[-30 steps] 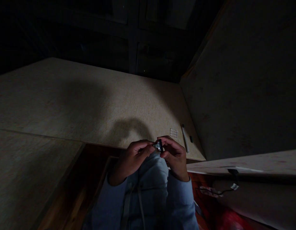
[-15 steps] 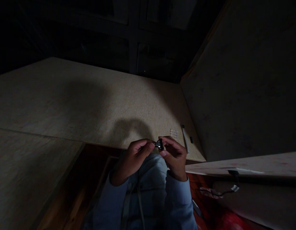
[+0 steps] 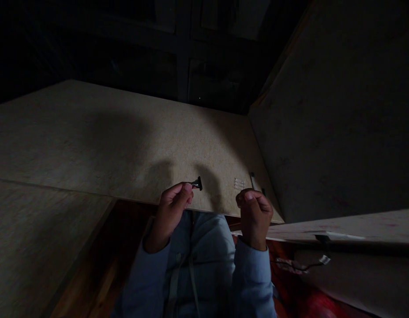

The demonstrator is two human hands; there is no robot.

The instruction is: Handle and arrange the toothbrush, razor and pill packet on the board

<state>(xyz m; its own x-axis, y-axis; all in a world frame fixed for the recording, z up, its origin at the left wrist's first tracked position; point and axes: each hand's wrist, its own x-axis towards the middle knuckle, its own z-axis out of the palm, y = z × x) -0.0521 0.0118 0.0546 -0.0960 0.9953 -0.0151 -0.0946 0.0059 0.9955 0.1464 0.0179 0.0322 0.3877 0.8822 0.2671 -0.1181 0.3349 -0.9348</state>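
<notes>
My left hand (image 3: pixel 171 207) is closed and pinches a small dark metal piece (image 3: pixel 196 183), which sticks out to the right above the near edge of a pale chipboard table (image 3: pixel 91 145). My right hand (image 3: pixel 255 212) is curled shut a little to the right, over the table's near right corner; what its fingers hold, if anything, is too small to make out. Both wrists wear pale blue sleeves. The scene is very dark.
On the table's right side lie a few small clear pieces (image 3: pixel 239 183), a thin pale strip (image 3: pixel 253 180) and a small dark bit (image 3: pixel 264 191). A second board (image 3: pixel 356 227) with a dangling cable (image 3: pixel 306 264) stands at the right. A wooden floor shows below.
My hands, which met on the small piece at the middle, have drawn apart. The left keeps the piece and has risen slightly; the right has moved to the right.
</notes>
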